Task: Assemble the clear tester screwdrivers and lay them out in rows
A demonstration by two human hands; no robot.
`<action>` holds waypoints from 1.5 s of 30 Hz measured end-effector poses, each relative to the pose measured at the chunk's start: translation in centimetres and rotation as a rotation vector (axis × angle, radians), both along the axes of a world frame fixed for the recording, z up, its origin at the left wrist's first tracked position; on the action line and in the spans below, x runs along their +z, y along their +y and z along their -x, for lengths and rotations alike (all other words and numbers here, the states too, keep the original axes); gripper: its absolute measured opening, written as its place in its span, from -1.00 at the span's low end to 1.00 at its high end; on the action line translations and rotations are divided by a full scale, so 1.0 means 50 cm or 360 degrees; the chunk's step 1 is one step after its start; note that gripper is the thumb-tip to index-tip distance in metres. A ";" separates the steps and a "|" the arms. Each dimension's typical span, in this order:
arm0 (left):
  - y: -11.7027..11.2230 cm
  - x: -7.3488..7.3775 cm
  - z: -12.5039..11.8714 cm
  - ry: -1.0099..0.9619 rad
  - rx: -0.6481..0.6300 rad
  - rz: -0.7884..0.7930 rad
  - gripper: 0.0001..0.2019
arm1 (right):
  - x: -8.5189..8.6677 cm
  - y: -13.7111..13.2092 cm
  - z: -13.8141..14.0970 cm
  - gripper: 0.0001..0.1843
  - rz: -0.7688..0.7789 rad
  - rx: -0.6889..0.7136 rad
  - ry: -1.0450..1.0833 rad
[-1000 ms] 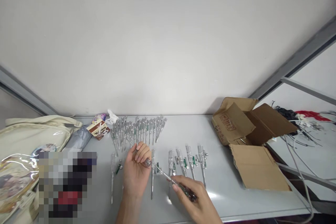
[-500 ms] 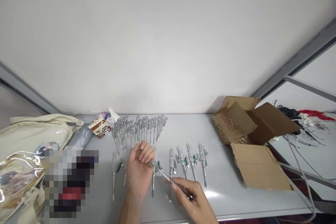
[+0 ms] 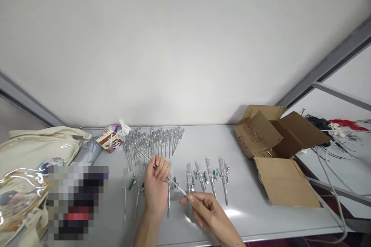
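My left hand (image 3: 158, 185) is closed around the clear handle of a voltage tester screwdriver (image 3: 143, 154), whose metal shaft points up and left out of the fist. My right hand (image 3: 204, 210) pinches a second screwdriver (image 3: 179, 188) with thumb and fingers; its handle is hidden by the hand. The thin shaft of this one reaches the butt end of the tester in my left hand. Around both hands lie several clear tester screwdrivers (image 3: 211, 170), with small green springs (image 3: 214, 175) and metal caps beside them.
Behind the hands, many clear testers (image 3: 158, 139) lie in a dense row. An open cardboard box (image 3: 262, 135) stands at the right, its flap over the table. A cream bag (image 3: 31, 146), a grey wrapped bundle (image 3: 89, 150) and a brown packet (image 3: 109, 141) lie at the left.
My right hand has shifted its grip on its screwdriver, and the dark handle seen before is now covered. My left hand has turned slightly, showing more of the tester's shaft.
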State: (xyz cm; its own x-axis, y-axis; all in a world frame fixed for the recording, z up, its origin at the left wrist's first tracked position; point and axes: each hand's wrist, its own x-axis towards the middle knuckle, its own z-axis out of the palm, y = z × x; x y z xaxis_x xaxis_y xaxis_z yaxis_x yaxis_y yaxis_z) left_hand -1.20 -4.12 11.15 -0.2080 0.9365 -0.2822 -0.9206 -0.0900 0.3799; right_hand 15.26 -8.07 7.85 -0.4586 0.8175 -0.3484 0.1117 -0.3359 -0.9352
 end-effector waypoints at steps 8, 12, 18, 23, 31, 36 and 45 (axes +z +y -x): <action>0.016 -0.019 0.001 -0.0022 0.0141 0.0028 -0.67 | 0.028 -0.014 0.009 -0.57 -0.0768 -0.0091 -0.0446; 0.022 -0.018 0.005 -0.0108 0.0155 0.0067 -0.66 | 0.020 -0.014 0.002 -0.55 -0.0978 -0.0049 -0.0618; 0.018 -0.013 0.002 -0.0183 -0.0001 -0.0042 -0.67 | 0.018 0.031 -0.014 -0.55 -0.0062 0.0084 -0.0057; 0.014 -0.010 -0.002 -0.0141 -0.0053 -0.0088 -0.69 | 0.026 0.051 -0.019 -0.51 0.0320 0.0387 0.0233; 0.029 -0.008 -0.001 0.0044 0.0098 -0.0024 -0.67 | 0.058 0.020 0.000 -0.50 -0.0729 0.0055 -0.0631; 0.038 -0.023 -0.001 0.0063 0.0064 -0.0058 -0.68 | 0.046 0.076 -0.019 -0.45 0.0329 0.0369 0.0161; 0.100 -0.034 -0.024 0.0156 0.0166 0.0119 -0.66 | 0.046 0.094 -0.021 -0.58 -0.0963 0.0064 -0.0690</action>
